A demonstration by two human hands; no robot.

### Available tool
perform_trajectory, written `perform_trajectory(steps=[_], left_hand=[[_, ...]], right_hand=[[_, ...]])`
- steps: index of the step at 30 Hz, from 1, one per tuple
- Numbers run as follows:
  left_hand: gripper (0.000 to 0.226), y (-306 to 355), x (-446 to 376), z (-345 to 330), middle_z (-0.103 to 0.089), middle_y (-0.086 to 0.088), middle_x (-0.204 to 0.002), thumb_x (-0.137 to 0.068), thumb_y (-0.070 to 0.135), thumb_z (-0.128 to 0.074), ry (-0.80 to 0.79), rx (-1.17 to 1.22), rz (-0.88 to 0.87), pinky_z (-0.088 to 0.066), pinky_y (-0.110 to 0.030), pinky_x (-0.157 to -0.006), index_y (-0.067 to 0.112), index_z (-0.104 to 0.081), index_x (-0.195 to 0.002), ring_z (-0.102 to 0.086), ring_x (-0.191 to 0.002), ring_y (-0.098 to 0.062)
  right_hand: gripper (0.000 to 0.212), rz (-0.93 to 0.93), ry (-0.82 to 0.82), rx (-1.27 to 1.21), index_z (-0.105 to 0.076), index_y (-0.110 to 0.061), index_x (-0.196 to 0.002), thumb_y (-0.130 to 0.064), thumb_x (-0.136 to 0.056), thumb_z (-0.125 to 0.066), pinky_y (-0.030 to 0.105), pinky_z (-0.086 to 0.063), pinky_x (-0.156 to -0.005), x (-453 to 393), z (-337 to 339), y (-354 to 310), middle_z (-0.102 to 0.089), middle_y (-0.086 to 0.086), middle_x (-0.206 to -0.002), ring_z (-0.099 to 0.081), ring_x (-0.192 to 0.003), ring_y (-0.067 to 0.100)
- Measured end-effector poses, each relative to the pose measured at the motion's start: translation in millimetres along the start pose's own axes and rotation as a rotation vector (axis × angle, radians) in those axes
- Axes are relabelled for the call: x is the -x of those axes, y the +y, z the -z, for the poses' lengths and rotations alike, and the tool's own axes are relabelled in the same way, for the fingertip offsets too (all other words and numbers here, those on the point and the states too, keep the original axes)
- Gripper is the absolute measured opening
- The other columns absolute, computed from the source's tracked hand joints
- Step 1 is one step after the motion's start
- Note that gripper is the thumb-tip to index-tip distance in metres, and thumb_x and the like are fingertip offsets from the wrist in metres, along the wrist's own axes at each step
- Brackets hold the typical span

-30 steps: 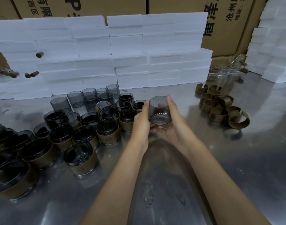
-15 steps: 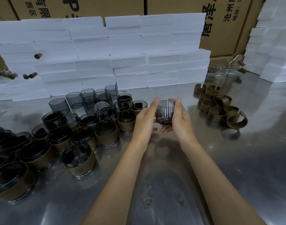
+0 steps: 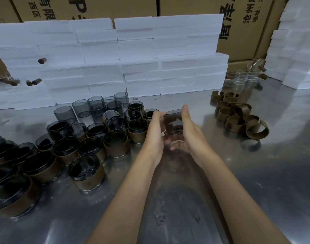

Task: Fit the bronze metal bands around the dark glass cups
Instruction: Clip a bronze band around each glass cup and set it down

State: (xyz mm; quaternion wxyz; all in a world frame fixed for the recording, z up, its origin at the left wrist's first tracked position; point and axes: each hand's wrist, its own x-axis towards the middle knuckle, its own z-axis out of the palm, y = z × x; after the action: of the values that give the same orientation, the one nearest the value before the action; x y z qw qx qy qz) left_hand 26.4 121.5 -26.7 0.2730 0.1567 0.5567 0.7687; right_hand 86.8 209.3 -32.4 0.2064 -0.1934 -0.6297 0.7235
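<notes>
— Hands first: what are yours doing?

— Your left hand [image 3: 155, 128] and right hand [image 3: 189, 131] hold one dark glass cup [image 3: 173, 123] between them, above the steel desk [image 3: 256, 173]. The left fingers curl against its left side; the right palm and straight fingers press its right side, thumb up past the rim. The cup tilts, mouth away from you, and carries no band.

— Anything in that cup?

— Nothing you can see through the tinted glass but its thick base.

— Where are the bands?

— The loose bronze bands [image 3: 238, 117] lie in a heap on the desk to your right, well apart from your hands, several touching, each an open ring.

— And the cups?

— To your left the banded cups [image 3: 85, 171] stand crowded together, mouths up, each with a bronze band around its lower half. Behind them stand bare dark cups [image 3: 81, 109], taller looking, also upright. You cannot tell whether any holds something. Clear glasses [image 3: 242, 80] stand at the far right beyond the bands.

— Behind all that?

— White foam blocks [image 3: 133, 55] are stacked like a wall, with printed cardboard cartons [image 3: 247, 23] behind them.
</notes>
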Motion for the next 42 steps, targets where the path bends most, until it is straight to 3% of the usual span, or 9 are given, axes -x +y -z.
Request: perform_trajectory(steps=[4,7,11,14,24,28,33,38,42], left_hand=[[0.056,-1,1,3,-0.071,-0.007,-0.102,-0.084,0.041,-0.049,-0.02,-0.062,-0.003,-0.035,-0.03,-0.058,0.002,-0.07,-0.117,-0.056,-0.064,-0.016],[0.052,1,1,-1,-0.072,-0.009,-0.122,-0.075,0.035,-0.055,-0.057,-0.109,-0.044,-0.045,-0.036,-0.07,0.012,-0.074,-0.117,-0.064,-0.077,-0.015],[0.045,-3,1,-8,-0.073,0.018,-0.11,-0.076,0.01,-0.067,-0.115,-0.225,-0.191,-0.05,-0.018,-0.09,0.028,-0.068,-0.117,-0.067,-0.099,0.006],[0.057,-11,2,-9,-0.065,0.022,-0.114,-0.084,-0.005,-0.074,-0.147,-0.334,-0.283,-0.045,-0.004,-0.086,0.028,-0.057,-0.127,-0.061,-0.1,0.019],[0.061,-6,1,-8,-0.071,-0.009,-0.12,-0.072,0.032,-0.09,0.049,-0.166,-0.217,-0.053,-0.027,-0.097,0.019,-0.062,-0.124,-0.069,-0.11,-0.015],[0.055,-4,1,-8,-0.074,-0.01,-0.113,-0.07,0.046,-0.084,0.087,-0.109,-0.19,-0.053,-0.042,-0.105,0.019,-0.067,-0.116,-0.071,-0.11,-0.023],[0.041,-3,-2,-4,-0.074,-0.008,-0.107,-0.093,0.05,-0.068,0.15,-0.019,-0.137,-0.051,-0.039,-0.097,0.016,-0.066,-0.117,-0.069,-0.102,-0.023],[0.033,-4,-3,-2,-0.072,-0.002,-0.093,-0.111,0.035,-0.036,0.183,0.124,-0.07,-0.046,-0.031,-0.073,0.02,-0.065,-0.102,-0.065,-0.086,-0.021],[0.051,1,1,-4,-0.062,-0.018,-0.105,-0.111,0.04,-0.031,0.107,0.196,0.066,-0.041,-0.034,-0.061,0.002,-0.06,-0.129,-0.055,-0.069,-0.023]], right_hand=[[0.066,-0.009,0.101,-0.088,-0.076,-0.022,-0.097,-0.071,-0.1,-0.031,0.036,-0.057,-0.055,-5,2,0,-0.076,0.011,-0.073,-0.067,-0.056,0.027],[0.063,-0.072,0.132,-0.254,-0.071,-0.01,-0.1,-0.063,-0.103,-0.037,0.032,-0.055,-0.054,-8,6,0,-0.074,0.011,-0.074,-0.064,-0.054,0.023],[0.069,-0.117,0.016,-0.449,-0.068,-0.005,-0.123,-0.063,-0.103,-0.036,0.036,-0.058,-0.092,-7,11,-1,-0.075,0.016,-0.117,-0.072,-0.103,0.025],[0.062,-0.107,-0.021,-0.487,-0.07,-0.006,-0.122,-0.057,-0.105,-0.039,0.035,-0.056,-0.097,-4,15,-3,-0.074,0.017,-0.121,-0.072,-0.112,0.025],[0.045,-0.05,-0.054,-0.363,-0.075,-0.004,-0.108,-0.044,-0.104,-0.055,0.028,-0.061,-0.081,-1,8,-3,-0.077,0.017,-0.11,-0.074,-0.106,0.021],[0.049,-0.019,-0.109,-0.352,-0.069,-0.001,-0.122,-0.043,-0.106,-0.05,0.031,-0.061,-0.09,0,7,-1,-0.076,0.017,-0.114,-0.073,-0.112,0.021],[0.048,-0.096,-0.18,-0.402,-0.062,-0.002,-0.133,-0.034,-0.112,-0.033,0.033,-0.057,-0.1,-1,8,0,-0.069,0.02,-0.13,-0.065,-0.125,0.029],[0.043,-0.125,-0.18,-0.343,-0.067,-0.009,-0.122,-0.04,-0.109,-0.041,0.026,-0.058,-0.078,0,8,-1,-0.072,0.013,-0.103,-0.067,-0.086,0.019],[0.063,-0.136,-0.118,-0.206,-0.064,-0.009,-0.121,-0.064,-0.099,-0.044,0.029,-0.045,-0.061,-1,3,-3,-0.059,0.01,-0.077,-0.052,-0.057,0.015]])
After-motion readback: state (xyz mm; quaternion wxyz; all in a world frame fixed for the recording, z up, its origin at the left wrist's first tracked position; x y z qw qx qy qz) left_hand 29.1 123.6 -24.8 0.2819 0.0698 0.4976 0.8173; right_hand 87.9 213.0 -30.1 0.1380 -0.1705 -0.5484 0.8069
